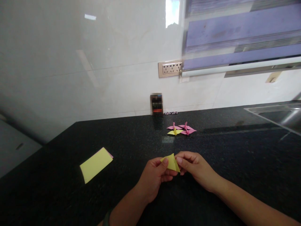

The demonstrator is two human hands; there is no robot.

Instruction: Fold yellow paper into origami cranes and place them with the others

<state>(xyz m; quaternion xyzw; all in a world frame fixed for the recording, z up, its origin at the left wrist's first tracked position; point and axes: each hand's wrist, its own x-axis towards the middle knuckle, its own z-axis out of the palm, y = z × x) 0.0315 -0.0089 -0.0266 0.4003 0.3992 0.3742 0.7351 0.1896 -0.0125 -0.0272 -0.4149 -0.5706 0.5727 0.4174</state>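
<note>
A small piece of folded yellow paper (172, 163) is held up between my two hands above the dark countertop. My left hand (157, 172) grips it from the left, thumb on the front face and fingers behind. At its right edge, my right hand (195, 166) pinches the paper between thumb and fingers. The paper has a roughly triangular outline with a crease near its right side. Beyond the hands sit several folded paper cranes: a yellow crane (175, 132) and pink cranes (187, 131) grouped closely together.
A stack of yellow paper sheets (96, 165), with a pink edge beneath, lies on the black speckled countertop (131, 138) at left. A small dark box (156, 104) stands against the wall beside a beaded strand (171, 113). A metal sink (282, 116) is at right.
</note>
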